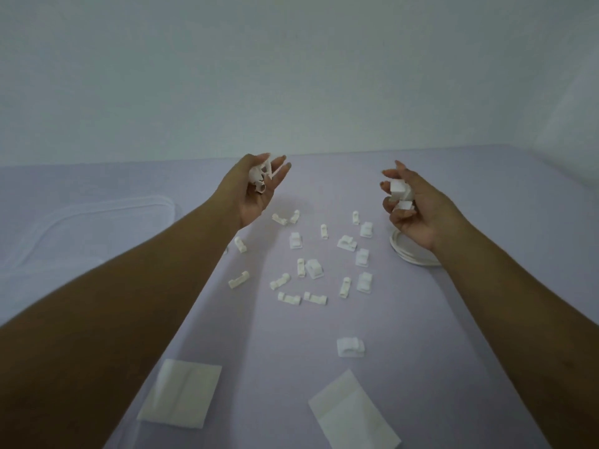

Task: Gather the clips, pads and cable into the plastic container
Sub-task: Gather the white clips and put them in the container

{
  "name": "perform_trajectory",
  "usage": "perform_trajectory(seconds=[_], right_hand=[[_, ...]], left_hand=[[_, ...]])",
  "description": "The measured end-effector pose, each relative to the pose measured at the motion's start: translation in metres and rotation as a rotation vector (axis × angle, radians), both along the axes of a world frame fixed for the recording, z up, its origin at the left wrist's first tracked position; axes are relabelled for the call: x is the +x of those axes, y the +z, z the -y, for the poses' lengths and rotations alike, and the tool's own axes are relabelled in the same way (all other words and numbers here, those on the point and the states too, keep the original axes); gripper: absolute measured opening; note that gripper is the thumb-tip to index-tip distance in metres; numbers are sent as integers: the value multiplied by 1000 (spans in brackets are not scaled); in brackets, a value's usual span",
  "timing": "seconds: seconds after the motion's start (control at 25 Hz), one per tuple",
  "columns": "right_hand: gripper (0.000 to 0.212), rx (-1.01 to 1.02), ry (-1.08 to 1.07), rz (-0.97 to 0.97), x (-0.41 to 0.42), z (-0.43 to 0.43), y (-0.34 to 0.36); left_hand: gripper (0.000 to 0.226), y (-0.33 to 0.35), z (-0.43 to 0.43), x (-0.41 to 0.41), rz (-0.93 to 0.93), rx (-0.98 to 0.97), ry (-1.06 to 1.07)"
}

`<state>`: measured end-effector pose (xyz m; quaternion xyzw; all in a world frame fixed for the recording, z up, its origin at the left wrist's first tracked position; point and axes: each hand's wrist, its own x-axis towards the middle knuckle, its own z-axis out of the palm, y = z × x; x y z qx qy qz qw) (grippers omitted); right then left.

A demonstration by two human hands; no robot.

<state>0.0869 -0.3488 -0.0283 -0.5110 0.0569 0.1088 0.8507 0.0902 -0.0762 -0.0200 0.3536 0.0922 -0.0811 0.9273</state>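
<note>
Both my hands are raised over a pale lilac surface. My left hand (256,192) cups a bunch of small white clips (259,176). My right hand (411,209) is curled around several white clips (400,194). Several more white clips (311,267) lie scattered on the surface between and below the hands, one apart nearer me (350,347). A coiled white cable (411,254) lies under my right wrist, partly hidden. Two white pads lie near me, one at the left (183,392) and one at the right (353,413). The clear plastic container (97,222) sits at the far left, behind my left forearm.
A plain pale wall rises behind the surface's far edge. My left forearm crosses over the near part of the container.
</note>
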Motion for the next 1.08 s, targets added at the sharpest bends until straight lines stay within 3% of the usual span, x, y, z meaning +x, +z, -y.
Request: perform_trajectory(seconds=[0.12,0.16,0.28,0.32,0.4,0.6,0.76,0.84,0.92,1.08], right_hand=[[19,-520,-60,131,-1,-2,-8],[23,-767,-66,204,0,-3,-14],[37,-1412,-101,344,2,-12,-30],[40,-1542,-153,343,2,-16,-31],[47,-1705,-245,357,2,-23,-30],[55,-1984,-170,397,1,-34,-29],[47,-2042,-79,471,-1,-36,-38],[47,-1956,-118,456,0,-31,-36],[48,-1699,-139,387,-1,-27,-29],[42,-580,-30,83,-21,-46,2]], left_hand=[[20,3,2,-7,-63,250,-6],[25,3,3,-9,-77,458,-16],[48,-4,10,-11,12,1437,-151],[55,-8,14,-13,78,1720,-218],[66,-16,22,-18,119,2093,-227],[63,-27,47,-24,223,2548,-201],[41,-38,55,-23,376,2647,-195],[41,-36,51,-22,333,2545,-182],[47,-22,43,-23,209,2244,-219],[42,27,11,-43,-111,1090,-207]])
